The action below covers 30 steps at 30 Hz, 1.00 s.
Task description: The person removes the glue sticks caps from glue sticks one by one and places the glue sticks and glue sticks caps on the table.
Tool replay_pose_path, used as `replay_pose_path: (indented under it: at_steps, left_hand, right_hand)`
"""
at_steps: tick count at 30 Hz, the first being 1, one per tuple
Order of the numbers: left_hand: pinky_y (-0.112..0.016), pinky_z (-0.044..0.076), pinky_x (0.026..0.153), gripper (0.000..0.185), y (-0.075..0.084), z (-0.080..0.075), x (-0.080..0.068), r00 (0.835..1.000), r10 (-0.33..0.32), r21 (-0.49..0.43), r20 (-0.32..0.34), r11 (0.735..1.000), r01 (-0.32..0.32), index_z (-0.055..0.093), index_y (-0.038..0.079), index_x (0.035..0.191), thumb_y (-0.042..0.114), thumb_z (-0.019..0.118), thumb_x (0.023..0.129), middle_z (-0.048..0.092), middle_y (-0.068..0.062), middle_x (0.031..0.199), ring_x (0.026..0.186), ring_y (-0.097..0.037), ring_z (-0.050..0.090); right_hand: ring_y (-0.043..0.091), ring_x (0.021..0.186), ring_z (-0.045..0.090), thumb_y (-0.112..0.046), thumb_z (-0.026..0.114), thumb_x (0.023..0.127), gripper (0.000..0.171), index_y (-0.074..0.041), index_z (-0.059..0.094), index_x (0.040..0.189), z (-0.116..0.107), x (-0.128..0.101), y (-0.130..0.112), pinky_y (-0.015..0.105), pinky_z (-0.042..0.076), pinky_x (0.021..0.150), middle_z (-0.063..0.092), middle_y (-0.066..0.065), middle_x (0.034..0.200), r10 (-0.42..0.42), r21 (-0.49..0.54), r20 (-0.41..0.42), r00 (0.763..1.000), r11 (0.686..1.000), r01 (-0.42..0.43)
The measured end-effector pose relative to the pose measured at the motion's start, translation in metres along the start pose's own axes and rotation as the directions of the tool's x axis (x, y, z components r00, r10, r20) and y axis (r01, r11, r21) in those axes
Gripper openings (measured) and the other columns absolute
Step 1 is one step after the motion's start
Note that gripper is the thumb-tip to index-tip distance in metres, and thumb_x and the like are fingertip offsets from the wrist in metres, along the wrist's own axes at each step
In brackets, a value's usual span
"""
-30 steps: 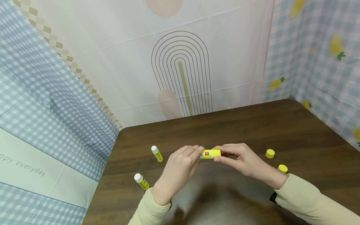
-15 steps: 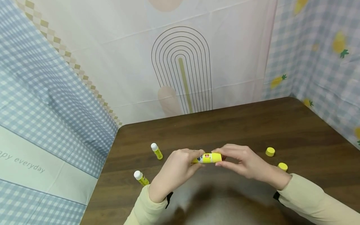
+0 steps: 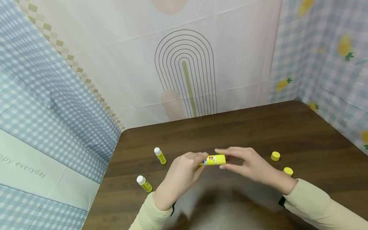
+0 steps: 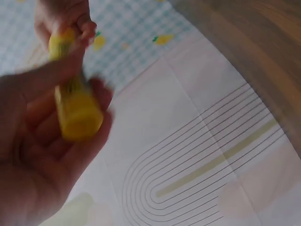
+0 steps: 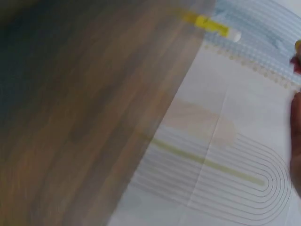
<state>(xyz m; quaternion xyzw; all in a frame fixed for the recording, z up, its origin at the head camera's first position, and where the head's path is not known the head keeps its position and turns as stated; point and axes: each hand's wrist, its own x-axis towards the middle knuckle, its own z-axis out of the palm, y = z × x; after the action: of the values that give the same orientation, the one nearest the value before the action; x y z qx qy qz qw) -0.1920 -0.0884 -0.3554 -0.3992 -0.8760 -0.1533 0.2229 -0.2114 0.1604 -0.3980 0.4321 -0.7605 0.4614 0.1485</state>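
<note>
A yellow glue stick lies level between my hands above the table, its cap end to the right. My left hand grips the barrel; in the left wrist view its round yellow base pokes out from between thumb and fingers. At the other end, thumb and fingers of my right hand curve round the yellow cap, the fingertips right at its sides. The right wrist view catches just the blurred edge of my right hand.
On the brown table, a glue stick with a white top stands left of my hands, and another glue stick stands nearer. Two loose yellow caps, a far cap and a near cap, lie beyond my right wrist.
Over the last second my left hand has shifted its hold, and more of the barrel shows. Since half a second ago my right index finger has lifted slightly and spread over the cap.
</note>
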Motion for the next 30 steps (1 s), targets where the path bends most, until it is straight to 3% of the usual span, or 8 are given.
replay_pose_path:
  at_steps: [1,3,5,7,11,17,22,30]
  left_hand:
    - [-0.027,0.057,0.080,0.028,0.001,0.002,-0.001,0.998,0.035,0.069,-0.060,0.997,-0.030,0.075,0.008,0.108,0.006,0.084,0.081,0.076,-0.001,0.100,0.088,-0.015,0.070]
    - [-0.029,0.056,0.087,0.031,0.003,0.004,-0.002,0.984,0.093,0.190,-0.152,0.980,-0.063,0.075,0.005,0.111,0.003,0.083,0.081,0.076,-0.005,0.105,0.095,-0.018,0.071]
    - [-0.028,0.054,0.090,0.030,0.004,0.006,-0.002,0.970,0.136,0.270,-0.202,0.960,-0.078,0.075,0.005,0.112,0.002,0.081,0.082,0.075,-0.006,0.106,0.095,-0.018,0.070]
    - [-0.026,0.053,0.091,0.029,0.004,0.007,-0.002,0.962,0.161,0.309,-0.221,0.947,-0.088,0.075,0.005,0.111,0.001,0.080,0.083,0.075,-0.005,0.105,0.095,-0.017,0.069]
    - [-0.026,0.053,0.091,0.028,0.005,0.007,-0.001,0.960,0.168,0.325,-0.226,0.942,-0.088,0.075,0.005,0.111,0.002,0.080,0.083,0.075,-0.005,0.105,0.095,-0.017,0.069]
    - [-0.025,0.053,0.091,0.027,0.006,0.007,0.001,0.957,0.168,0.304,-0.235,0.948,-0.092,0.075,0.005,0.109,0.002,0.080,0.083,0.075,-0.005,0.107,0.096,-0.017,0.068]
    - [-0.026,0.054,0.091,0.026,0.008,0.004,0.003,0.961,0.159,0.265,-0.227,0.959,-0.096,0.075,0.006,0.109,0.003,0.081,0.083,0.075,-0.004,0.106,0.096,-0.017,0.069]
    - [-0.027,0.054,0.090,0.026,0.009,-0.001,0.002,0.968,0.132,0.226,-0.212,0.971,-0.082,0.076,0.006,0.109,0.005,0.081,0.084,0.076,-0.005,0.106,0.096,-0.018,0.069]
  right_hand:
    - [0.010,0.089,0.068,-0.014,0.077,0.090,0.048,-0.011,0.063,0.135,0.001,0.000,-0.002,0.025,0.056,0.074,0.073,-0.004,0.106,0.112,0.040,0.009,0.994,0.993,-0.112]
    - [0.013,0.088,0.069,-0.018,0.074,0.093,0.046,-0.014,0.062,0.137,0.002,0.000,-0.008,0.027,0.056,0.074,0.073,-0.004,0.103,0.298,0.113,0.028,0.954,0.947,-0.299]
    - [0.020,0.087,0.069,-0.021,0.071,0.096,0.038,-0.017,0.064,0.132,0.003,0.002,-0.012,0.029,0.056,0.071,0.073,-0.001,0.100,0.396,0.158,0.036,0.917,0.904,-0.397]
    - [0.022,0.085,0.068,-0.022,0.069,0.097,0.028,-0.018,0.067,0.125,0.003,0.004,-0.014,0.030,0.056,0.069,0.073,0.001,0.099,0.430,0.181,0.033,0.902,0.885,-0.428]
    - [0.018,0.084,0.068,-0.017,0.067,0.098,0.019,-0.018,0.068,0.117,0.003,0.006,-0.014,0.028,0.055,0.068,0.072,-0.001,0.097,0.379,0.176,0.019,0.925,0.910,-0.377]
    - [0.012,0.079,0.063,-0.010,0.067,0.097,0.022,-0.016,0.066,0.118,0.004,0.003,-0.014,0.026,0.053,0.066,0.070,-0.001,0.097,0.253,0.102,-0.033,0.967,0.963,-0.248]
    - [0.010,0.081,0.063,-0.004,0.069,0.095,0.028,-0.015,0.065,0.120,0.005,0.001,-0.014,0.025,0.053,0.070,0.069,-0.006,0.100,0.161,0.036,-0.069,0.985,0.987,-0.159]
    - [0.006,0.087,0.062,0.000,0.073,0.090,0.037,-0.016,0.063,0.122,0.006,0.000,-0.012,0.023,0.053,0.071,0.068,-0.010,0.106,0.071,-0.046,-0.084,0.994,0.996,-0.075]
